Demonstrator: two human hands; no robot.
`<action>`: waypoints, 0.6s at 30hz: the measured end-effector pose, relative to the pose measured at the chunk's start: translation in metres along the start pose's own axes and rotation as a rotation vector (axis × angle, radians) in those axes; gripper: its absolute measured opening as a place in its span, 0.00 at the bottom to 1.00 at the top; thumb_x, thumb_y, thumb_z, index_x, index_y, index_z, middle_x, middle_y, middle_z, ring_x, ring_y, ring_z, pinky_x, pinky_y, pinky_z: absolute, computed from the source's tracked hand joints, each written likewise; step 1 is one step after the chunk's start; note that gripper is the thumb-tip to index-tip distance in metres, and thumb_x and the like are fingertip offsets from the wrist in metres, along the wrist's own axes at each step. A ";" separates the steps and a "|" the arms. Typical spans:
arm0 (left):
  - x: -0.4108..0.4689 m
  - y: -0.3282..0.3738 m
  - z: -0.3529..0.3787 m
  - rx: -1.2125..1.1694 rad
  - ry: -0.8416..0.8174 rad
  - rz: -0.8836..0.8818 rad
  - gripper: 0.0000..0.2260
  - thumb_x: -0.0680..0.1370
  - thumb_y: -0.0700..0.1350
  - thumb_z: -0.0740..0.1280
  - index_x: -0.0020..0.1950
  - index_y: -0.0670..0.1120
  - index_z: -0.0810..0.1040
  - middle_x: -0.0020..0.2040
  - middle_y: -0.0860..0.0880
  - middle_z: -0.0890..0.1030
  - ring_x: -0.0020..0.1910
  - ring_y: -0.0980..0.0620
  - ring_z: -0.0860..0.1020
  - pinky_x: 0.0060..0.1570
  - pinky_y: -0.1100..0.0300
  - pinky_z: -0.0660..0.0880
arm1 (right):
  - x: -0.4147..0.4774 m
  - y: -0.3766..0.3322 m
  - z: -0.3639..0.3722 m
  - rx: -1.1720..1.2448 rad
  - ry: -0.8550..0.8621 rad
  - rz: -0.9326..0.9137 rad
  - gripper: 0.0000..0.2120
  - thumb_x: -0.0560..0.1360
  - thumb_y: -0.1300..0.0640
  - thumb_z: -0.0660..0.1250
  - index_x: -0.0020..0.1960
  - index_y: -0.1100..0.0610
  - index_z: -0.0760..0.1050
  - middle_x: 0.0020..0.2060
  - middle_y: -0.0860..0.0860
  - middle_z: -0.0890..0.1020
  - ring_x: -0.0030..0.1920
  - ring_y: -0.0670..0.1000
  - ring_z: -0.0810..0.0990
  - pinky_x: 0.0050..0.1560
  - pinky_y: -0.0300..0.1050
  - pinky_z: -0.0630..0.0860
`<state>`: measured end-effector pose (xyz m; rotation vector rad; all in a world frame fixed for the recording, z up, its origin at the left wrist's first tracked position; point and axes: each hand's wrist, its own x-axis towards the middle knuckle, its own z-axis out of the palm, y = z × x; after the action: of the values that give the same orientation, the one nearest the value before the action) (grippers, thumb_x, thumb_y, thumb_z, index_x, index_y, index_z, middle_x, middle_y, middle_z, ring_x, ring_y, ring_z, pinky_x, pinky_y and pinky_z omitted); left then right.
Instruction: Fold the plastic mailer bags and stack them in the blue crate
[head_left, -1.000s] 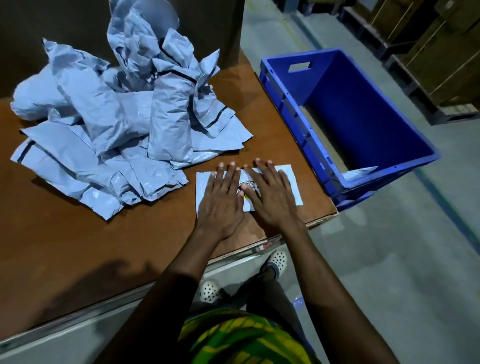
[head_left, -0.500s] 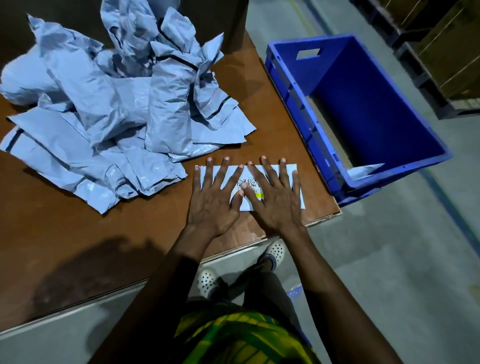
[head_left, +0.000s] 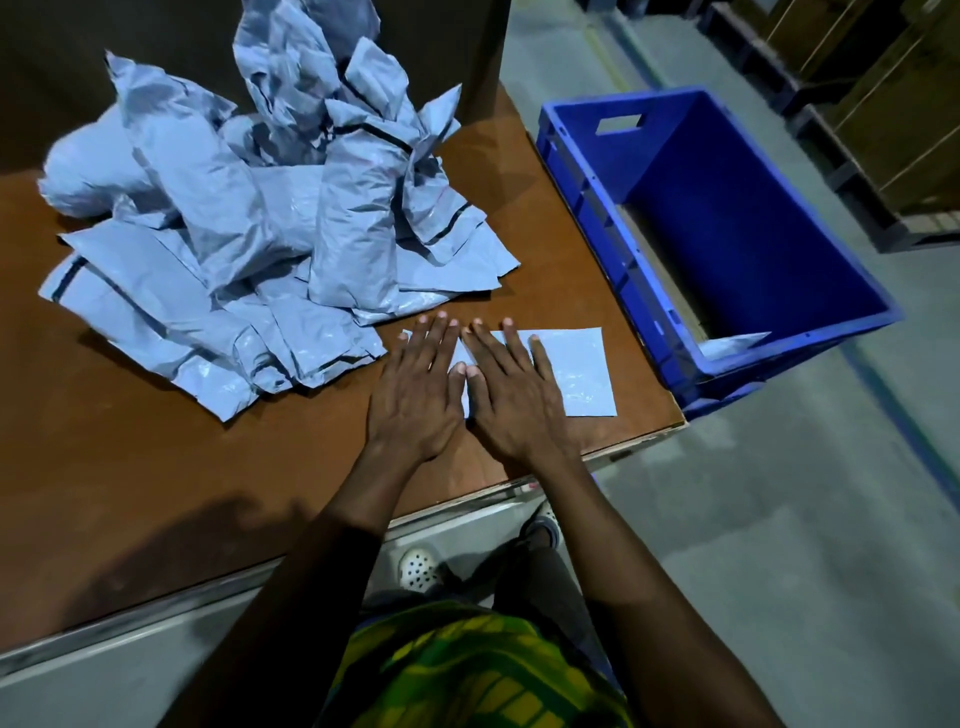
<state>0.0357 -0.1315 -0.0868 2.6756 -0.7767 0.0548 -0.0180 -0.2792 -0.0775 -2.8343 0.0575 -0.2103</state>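
A flat, folded grey mailer bag (head_left: 576, 371) lies near the table's front right corner. My left hand (head_left: 418, 389) and my right hand (head_left: 511, 392) press on its left part side by side, fingers straight, thumbs touching. A big heap of crumpled grey mailer bags (head_left: 260, 223) fills the table behind and to the left of my hands. The blue crate (head_left: 587, 208) stands on the floor just right of the table; a corner of a folded bag (head_left: 732, 344) shows at its near end.
The brown wooden table (head_left: 156, 467) has a metal front edge, and its right edge runs close to the crate. A dark board stands behind the heap. Wooden pallets (head_left: 893, 171) sit on the grey floor at the far right.
My hands have slid together toward the left part of the bag, uncovering its right half. The printed label seen between my thumbs earlier is hidden now.
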 end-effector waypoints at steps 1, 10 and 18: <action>0.000 -0.003 0.001 0.009 0.014 -0.004 0.27 0.86 0.54 0.45 0.84 0.44 0.58 0.84 0.44 0.57 0.84 0.45 0.54 0.81 0.44 0.52 | 0.000 0.003 0.000 -0.006 0.005 0.001 0.25 0.87 0.45 0.49 0.83 0.49 0.60 0.83 0.45 0.60 0.84 0.50 0.48 0.82 0.58 0.49; -0.003 -0.013 0.000 -0.011 0.055 -0.072 0.32 0.85 0.62 0.48 0.85 0.45 0.54 0.85 0.46 0.52 0.84 0.48 0.49 0.82 0.50 0.45 | -0.024 0.059 -0.032 -0.040 -0.032 0.197 0.33 0.83 0.29 0.46 0.84 0.41 0.52 0.84 0.44 0.51 0.84 0.50 0.42 0.83 0.53 0.42; -0.014 -0.013 -0.002 -0.007 0.415 -0.036 0.10 0.77 0.32 0.71 0.59 0.36 0.84 0.58 0.36 0.82 0.57 0.34 0.81 0.57 0.43 0.78 | -0.013 0.040 -0.033 0.077 0.243 0.048 0.22 0.83 0.48 0.64 0.73 0.57 0.76 0.73 0.55 0.76 0.76 0.57 0.69 0.77 0.55 0.64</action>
<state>0.0308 -0.1141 -0.0912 2.5410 -0.5909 0.5749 -0.0362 -0.3265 -0.0600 -2.7127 0.1649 -0.5330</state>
